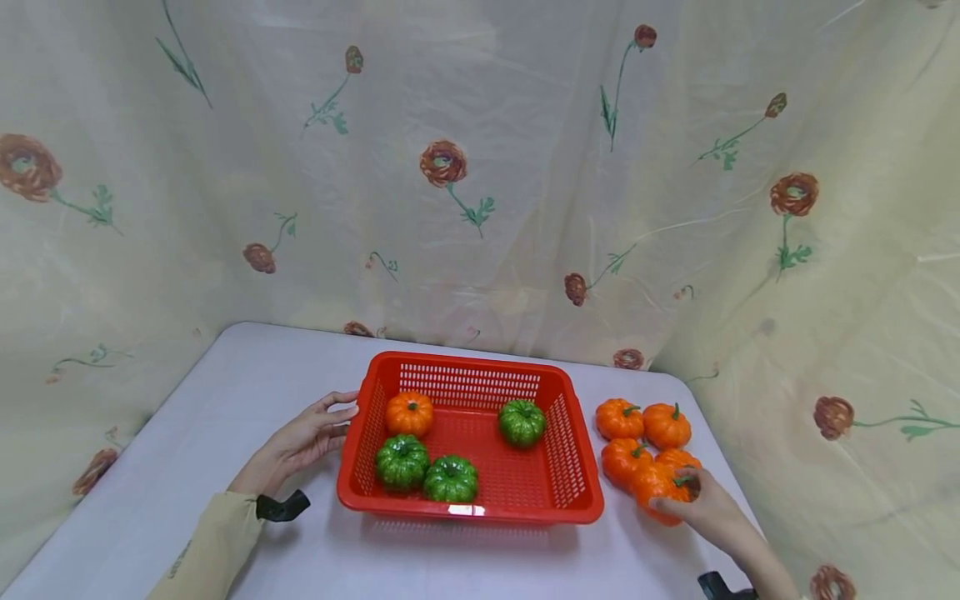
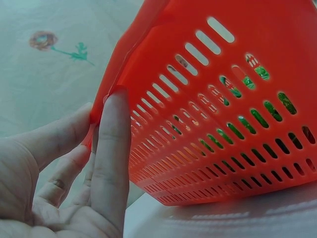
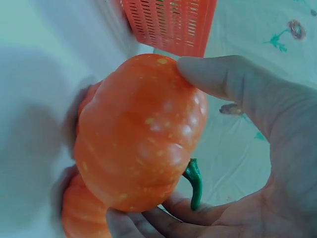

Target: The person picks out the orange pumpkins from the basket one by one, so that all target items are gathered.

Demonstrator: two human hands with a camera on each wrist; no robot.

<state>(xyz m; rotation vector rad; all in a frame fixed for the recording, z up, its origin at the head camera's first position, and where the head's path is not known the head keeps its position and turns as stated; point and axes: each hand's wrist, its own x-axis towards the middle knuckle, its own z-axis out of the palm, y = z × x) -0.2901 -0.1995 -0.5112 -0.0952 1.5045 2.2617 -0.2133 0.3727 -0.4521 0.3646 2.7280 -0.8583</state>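
Observation:
A red plastic basket [image 1: 472,510] stands on the table, holding an orange pumpkin [image 1: 409,414] at its far left, two green pumpkins [image 1: 402,462] at the near left and one green pumpkin [image 1: 522,423] at the right. My left hand [image 1: 311,437] pinches the basket's left rim [image 2: 116,64] between thumb and fingers. To the right of the basket, my right hand [image 1: 712,508] grips an orange pumpkin [image 3: 141,134] with a green stem, thumb on one side and fingers on the other. Several more orange pumpkins [image 1: 667,426] cluster just beyond that hand.
The white table [image 1: 292,367] has its back edge against a flower-printed curtain [image 1: 510,208], which also hangs along both sides. Dark straps [image 1: 282,506] circle the wrists.

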